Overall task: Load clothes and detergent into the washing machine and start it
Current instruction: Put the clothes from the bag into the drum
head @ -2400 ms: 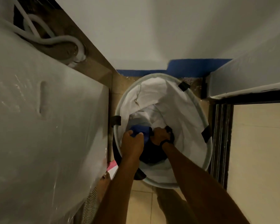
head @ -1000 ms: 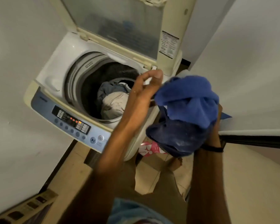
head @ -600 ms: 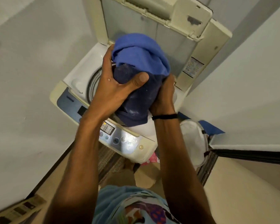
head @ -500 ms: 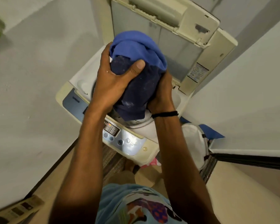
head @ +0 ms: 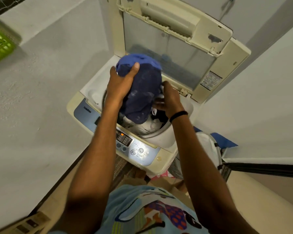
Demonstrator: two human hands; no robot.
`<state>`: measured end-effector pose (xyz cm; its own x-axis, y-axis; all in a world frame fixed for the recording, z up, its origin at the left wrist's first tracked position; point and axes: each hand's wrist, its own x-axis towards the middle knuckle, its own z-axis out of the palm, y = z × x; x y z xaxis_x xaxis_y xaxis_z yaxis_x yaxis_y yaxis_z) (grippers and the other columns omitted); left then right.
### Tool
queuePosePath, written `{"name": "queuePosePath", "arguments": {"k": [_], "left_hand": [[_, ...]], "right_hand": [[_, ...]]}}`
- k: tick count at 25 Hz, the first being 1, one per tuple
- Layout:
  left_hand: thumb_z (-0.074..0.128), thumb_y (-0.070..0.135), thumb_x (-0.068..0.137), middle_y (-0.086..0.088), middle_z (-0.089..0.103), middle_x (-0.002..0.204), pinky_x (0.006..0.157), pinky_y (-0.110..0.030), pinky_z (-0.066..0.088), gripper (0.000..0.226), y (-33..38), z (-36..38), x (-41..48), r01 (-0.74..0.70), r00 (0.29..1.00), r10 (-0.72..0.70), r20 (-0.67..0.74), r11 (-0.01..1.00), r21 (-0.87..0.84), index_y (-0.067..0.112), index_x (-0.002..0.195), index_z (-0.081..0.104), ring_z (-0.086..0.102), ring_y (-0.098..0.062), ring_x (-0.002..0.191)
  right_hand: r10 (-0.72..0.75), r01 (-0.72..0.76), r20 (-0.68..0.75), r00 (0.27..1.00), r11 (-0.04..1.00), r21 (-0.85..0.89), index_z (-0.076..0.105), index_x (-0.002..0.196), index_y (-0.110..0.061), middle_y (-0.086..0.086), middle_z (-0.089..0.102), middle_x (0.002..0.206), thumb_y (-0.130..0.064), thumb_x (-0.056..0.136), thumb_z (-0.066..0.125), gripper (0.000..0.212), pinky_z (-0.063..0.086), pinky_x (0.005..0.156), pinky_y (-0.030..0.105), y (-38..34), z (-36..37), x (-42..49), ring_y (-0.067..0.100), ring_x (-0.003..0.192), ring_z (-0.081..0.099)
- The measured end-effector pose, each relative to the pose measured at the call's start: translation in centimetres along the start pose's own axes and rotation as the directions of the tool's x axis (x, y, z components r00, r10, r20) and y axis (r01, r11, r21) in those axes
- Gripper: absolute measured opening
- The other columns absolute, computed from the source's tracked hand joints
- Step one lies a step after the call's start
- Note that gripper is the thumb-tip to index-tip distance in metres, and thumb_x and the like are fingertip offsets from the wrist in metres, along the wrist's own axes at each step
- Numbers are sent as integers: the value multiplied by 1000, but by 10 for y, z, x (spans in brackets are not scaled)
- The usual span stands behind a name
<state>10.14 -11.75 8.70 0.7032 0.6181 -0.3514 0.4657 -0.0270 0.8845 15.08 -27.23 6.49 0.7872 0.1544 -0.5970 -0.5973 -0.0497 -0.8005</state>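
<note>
Directly beneath the fingers lies the open drum (head: 150,134) of the top-loading washing machine (head: 93,81), and a bundle of blue clothes (head: 142,95) hangs right over that mouth, so from where I stand the drop looks to be straight down. The bundle's long axis runs from its bright blue crown beyond the fingertips down to a dark navy tail that dips toward the pale laundry (head: 146,128) already inside. The left hand (head: 120,85) is the higher and seems the surer hold: its fingers wrap the bundle's left side, with the thumb pressed across the top. The right hand (head: 168,98) sits lower on the opposite flank with its fingers curled into the dark fabric, and a black wristband (head: 178,115) sits just behind it. Beyond both hands the lid (head: 169,48) stands propped open, well out of the way. On the wrist side of the left hand runs the blue control panel (head: 137,149), with one small window lit orange. A brand word is printed at its far end, but it is too blurred to read, as are the button legends. The warning sticker (head: 210,80) on the lid's corner carries fine print I cannot make out. A white hamper (head: 208,147) waits to the outside of the right forearm.
</note>
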Motion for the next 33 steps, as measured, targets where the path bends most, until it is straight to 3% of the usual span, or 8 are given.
{"name": "queuePosePath", "arguments": {"k": [3, 7, 11, 17, 25, 28, 30, 33], "left_hand": [[67, 62, 77, -13, 35, 156, 114, -46, 37, 104, -48, 22, -1, 131, 991, -135, -5, 953, 273, 15, 156, 17, 39, -33, 141], [71, 46, 81, -4, 71, 112, 95, -41, 53, 55, -70, 84, -41, 25, 993, -47, 105, 978, 208, 16, 126, 61, 68, -21, 102], [69, 33, 85, 3, 74, 97, 86, -27, 53, 25, -87, 184, -105, -137, 939, 51, 340, 962, 235, 18, 106, 69, 68, -11, 89], [64, 27, 89, -2, 69, 95, 79, -27, 48, 12, -169, 322, -141, -148, 780, -236, 579, 830, 538, 18, 97, 67, 64, -19, 90], [60, 32, 91, -7, 68, 112, 83, -31, 48, 34, -379, 496, -81, -38, 892, -302, 337, 692, 721, 11, 118, 64, 64, -25, 104], [65, 27, 87, -11, 68, 106, 81, -36, 52, 36, -457, 549, -46, -95, 938, -179, 296, 691, 717, 8, 116, 63, 65, -29, 101], [69, 21, 85, -14, 64, 112, 87, -36, 48, 39, -485, 571, -29, -150, 964, -51, 262, 709, 689, 6, 121, 62, 60, -30, 108], [70, 20, 86, -13, 57, 124, 91, -31, 43, 42, -509, 583, -18, -254, 966, 149, 212, 707, 659, 11, 126, 60, 53, -28, 116]], "right_hand": [[-53, -15, -117, 992, 857, -515, 61, 86, -15, 15, 70, 93, -32, 86, 55, 18, 60, 79, 47, 53, -40, 22, 32, 85, 69], [-5, -130, -314, 950, 903, -410, 61, 63, -17, 7, 69, 71, -23, 81, 56, 20, 61, 71, 43, 94, -112, 30, 26, 69, 69], [-6, -238, -467, 884, 855, -461, 58, 64, -16, 6, 64, 69, -30, 86, 54, 26, 55, 63, 35, 145, -199, 31, 24, 65, 61], [267, -481, -481, 835, 778, -405, 60, 75, -15, 8, 65, 80, -26, 87, 53, 18, 53, 73, 36, 251, -331, 58, 24, 76, 61], [430, -589, -423, 798, 705, -395, 57, 74, -8, 11, 62, 83, -21, 91, 50, 22, 49, 68, 33, 459, -460, 211, 26, 78, 58], [444, -582, -382, 810, 685, -439, 60, 118, -4, 17, 61, 123, -24, 93, 52, 33, 47, 96, 39, 552, -486, 293, 34, 112, 58], [493, -565, -284, 823, 648, -510, 26, 150, -3, 18, 33, 154, -32, 96, 53, 67, 32, 113, 38, 605, -491, 340, 35, 138, 36], [536, -550, -222, 815, 591, -590, -8, 154, -9, 19, 1, 162, -35, 92, 61, 96, 19, 120, 42, 676, -487, 396, 35, 148, 15]]}}
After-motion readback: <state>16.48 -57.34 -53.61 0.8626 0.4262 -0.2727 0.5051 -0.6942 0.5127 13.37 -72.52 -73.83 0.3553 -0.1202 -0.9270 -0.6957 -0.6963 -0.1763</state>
